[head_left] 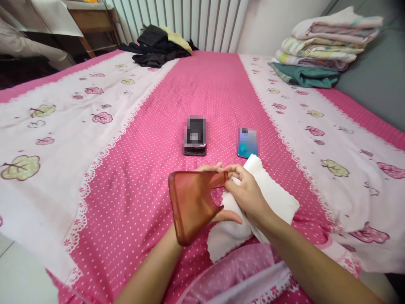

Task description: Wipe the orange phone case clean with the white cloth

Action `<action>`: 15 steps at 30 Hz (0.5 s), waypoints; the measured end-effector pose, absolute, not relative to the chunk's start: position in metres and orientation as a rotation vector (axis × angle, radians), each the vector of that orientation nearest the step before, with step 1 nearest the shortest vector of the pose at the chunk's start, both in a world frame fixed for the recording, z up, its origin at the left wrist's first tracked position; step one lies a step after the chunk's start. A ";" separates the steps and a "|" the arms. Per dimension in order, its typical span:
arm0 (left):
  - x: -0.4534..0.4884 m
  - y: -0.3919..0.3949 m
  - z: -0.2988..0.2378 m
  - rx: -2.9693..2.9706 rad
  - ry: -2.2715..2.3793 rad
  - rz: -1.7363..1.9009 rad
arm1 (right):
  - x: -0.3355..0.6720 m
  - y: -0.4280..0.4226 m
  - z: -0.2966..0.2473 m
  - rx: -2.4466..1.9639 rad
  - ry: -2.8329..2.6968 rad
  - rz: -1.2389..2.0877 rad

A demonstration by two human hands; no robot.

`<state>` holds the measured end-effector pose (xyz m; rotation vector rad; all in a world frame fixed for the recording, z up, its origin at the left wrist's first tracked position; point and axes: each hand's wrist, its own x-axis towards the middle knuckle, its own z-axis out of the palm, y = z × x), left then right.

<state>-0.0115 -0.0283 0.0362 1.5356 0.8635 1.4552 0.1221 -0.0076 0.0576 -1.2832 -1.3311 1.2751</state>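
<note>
A translucent orange-brown phone case (pixel 193 202) is held up and tilted above the bed. My left hand (pixel 226 216) grips it from behind, its thumb stretched out past the cut-out and its fingertips showing over the top edge; the palm is hidden by the case. My right hand (pixel 247 190) is closed at the case's right corner, with a white cloth (pixel 275 190) bunched between thumb and fingers. The cloth has wavy edges and hangs below and behind that hand. Beyond the hands lie a dark phone (pixel 195 137), blurred by pixels, and a blue phone (pixel 248 143).
A pink dotted bedspread (pixel 152 177) with white printed side bands covers the bed. Dark clothes (pixel 158 46) lie at the far end by a white radiator (pixel 183 21). Folded bedding (pixel 325 46) is stacked at the far right. A wooden desk (pixel 91 21) stands at the back left.
</note>
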 end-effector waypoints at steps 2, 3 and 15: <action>-0.014 -0.028 0.035 1.497 0.872 1.550 | 0.124 -0.007 0.060 -1.339 -1.343 1.199; -0.016 -0.027 0.035 1.483 0.871 1.593 | 0.125 -0.006 0.061 -1.365 -1.342 1.162; -0.023 -0.022 0.033 1.385 0.826 1.627 | 0.131 -0.004 0.074 -1.300 -1.037 1.503</action>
